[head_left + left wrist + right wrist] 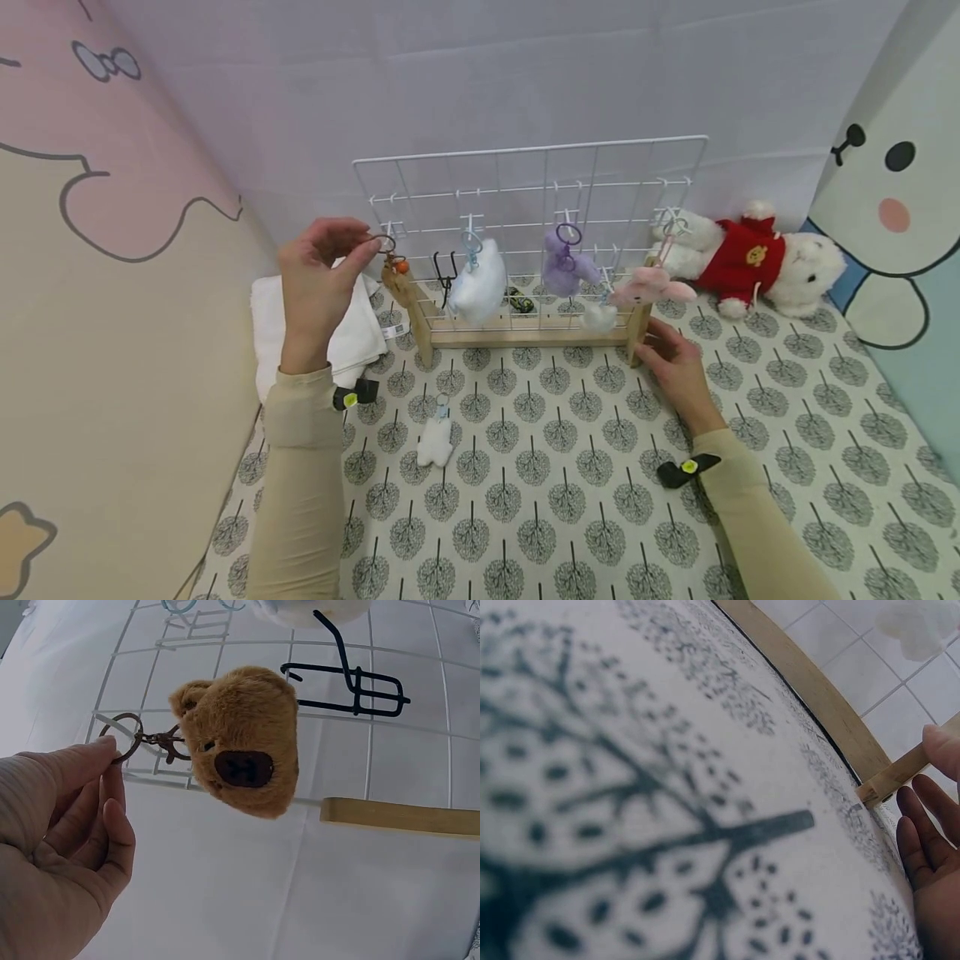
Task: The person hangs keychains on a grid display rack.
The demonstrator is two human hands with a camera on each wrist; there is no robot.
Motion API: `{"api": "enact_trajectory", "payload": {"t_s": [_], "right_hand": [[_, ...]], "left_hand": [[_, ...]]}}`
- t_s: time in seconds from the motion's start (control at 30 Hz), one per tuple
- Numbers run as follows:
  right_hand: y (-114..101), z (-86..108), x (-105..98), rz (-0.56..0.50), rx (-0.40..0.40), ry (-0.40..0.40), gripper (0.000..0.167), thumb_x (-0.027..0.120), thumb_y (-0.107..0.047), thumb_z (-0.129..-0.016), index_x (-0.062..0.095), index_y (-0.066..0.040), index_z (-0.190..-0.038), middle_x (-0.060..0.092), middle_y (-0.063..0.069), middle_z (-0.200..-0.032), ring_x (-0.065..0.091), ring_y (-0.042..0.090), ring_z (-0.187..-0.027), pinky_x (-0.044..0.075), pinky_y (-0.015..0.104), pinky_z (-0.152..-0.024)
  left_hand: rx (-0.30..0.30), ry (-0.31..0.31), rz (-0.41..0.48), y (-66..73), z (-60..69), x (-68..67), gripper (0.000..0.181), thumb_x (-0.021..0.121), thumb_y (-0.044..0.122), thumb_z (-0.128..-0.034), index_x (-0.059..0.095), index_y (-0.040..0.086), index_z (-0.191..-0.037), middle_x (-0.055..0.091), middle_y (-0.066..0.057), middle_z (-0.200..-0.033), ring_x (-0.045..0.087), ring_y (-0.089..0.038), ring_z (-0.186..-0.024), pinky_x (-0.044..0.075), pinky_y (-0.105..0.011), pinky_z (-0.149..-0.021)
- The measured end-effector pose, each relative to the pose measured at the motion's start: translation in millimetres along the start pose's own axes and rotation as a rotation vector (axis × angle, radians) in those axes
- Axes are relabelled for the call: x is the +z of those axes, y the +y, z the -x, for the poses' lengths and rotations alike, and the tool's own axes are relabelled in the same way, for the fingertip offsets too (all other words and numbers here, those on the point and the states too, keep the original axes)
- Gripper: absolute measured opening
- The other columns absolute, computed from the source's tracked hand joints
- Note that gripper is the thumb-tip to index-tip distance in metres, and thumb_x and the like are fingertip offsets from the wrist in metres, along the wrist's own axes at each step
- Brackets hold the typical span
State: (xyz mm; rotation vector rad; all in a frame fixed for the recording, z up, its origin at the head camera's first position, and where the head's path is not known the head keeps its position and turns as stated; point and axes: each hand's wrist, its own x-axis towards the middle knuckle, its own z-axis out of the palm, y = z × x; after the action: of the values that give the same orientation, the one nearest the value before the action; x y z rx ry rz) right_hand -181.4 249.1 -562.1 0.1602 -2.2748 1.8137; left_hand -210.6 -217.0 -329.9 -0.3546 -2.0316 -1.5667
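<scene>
My left hand (318, 279) pinches the metal ring (137, 754) of a brown plush bear keychain (251, 742) between thumb and fingers. That ring is at a white hook on the left end of a white wire grid rack (525, 151); whether the hook bears its weight I cannot tell. My right hand (678, 371) grips the rack's right wooden leg (900, 776), thumb on one side and fingers on the other. A white-blue plush keychain (480, 287), a purple one (566, 267), a small white one (600, 317) and a pink one (652, 286) hang along the grid.
A white star-like plush keychain (435, 439) lies on the tree-print cloth (532, 500) before the rack. Folded white towels (273, 333) are at the left. A white plush toy in a red sweater (753, 254) lies at the right. A black hook (382, 694) is on the grid.
</scene>
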Motion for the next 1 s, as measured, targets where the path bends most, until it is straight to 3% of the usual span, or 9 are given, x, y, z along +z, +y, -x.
{"api": "enact_trajectory", "payload": {"t_s": [0.07, 0.3, 0.8, 1.0], "right_hand": [[0.7, -0.1, 0.1, -0.005, -0.002, 0.0, 0.055, 0.072, 0.0, -0.099, 0.055, 0.001, -0.151, 0.067, 0.001, -0.132, 0.065, -0.001, -0.106, 0.052, 0.011, -0.09], [-3.5, -0.6, 0.1, -0.031, 0.011, -0.015, 0.055, 0.071, 0.002, -0.099, 0.055, -0.001, -0.152, 0.064, 0.023, -0.142, 0.065, -0.002, -0.11, 0.051, 0.011, -0.094], [-1.1, 0.2, 2.6, 0.008, 0.019, -0.001, 0.055, 0.07, 0.002, -0.099, 0.054, 0.001, -0.152, 0.058, 0.032, -0.145, 0.063, -0.004, -0.108, 0.05, 0.009, -0.093], [-0.4, 0.1, 1.2, 0.023, 0.034, 0.0, 0.056, 0.07, 0.0, -0.1, 0.053, 0.0, -0.153, 0.057, 0.03, -0.147, 0.061, -0.005, -0.11, 0.049, 0.009, -0.094]], "left_hand": [[-0.002, -0.005, -0.006, -3.2, 0.1, 0.5, 0.014, 0.082, -0.001, -0.0896, 0.078, 0.0, -0.102, 0.075, 0.003, -0.091, 0.067, -0.015, -0.08, 0.054, -0.023, -0.079], [-0.009, -0.006, -0.046, -7.8, 2.1, 2.1, 0.014, 0.082, 0.002, -0.0912, 0.077, 0.0, -0.104, 0.076, 0.005, -0.093, 0.067, -0.014, -0.081, 0.053, -0.023, -0.078], [-0.053, 0.008, -0.061, -24.3, 13.2, 0.2, 0.018, 0.081, 0.0, -0.0918, 0.076, -0.005, -0.108, 0.074, 0.008, -0.093, 0.065, -0.01, -0.081, 0.051, -0.023, -0.077], [-0.1, 0.025, -0.113, -33.7, 25.0, -3.7, 0.016, 0.077, -0.003, -0.0933, 0.074, -0.007, -0.109, 0.076, -0.012, -0.099, 0.064, -0.007, -0.082, 0.051, -0.022, -0.079]]}}
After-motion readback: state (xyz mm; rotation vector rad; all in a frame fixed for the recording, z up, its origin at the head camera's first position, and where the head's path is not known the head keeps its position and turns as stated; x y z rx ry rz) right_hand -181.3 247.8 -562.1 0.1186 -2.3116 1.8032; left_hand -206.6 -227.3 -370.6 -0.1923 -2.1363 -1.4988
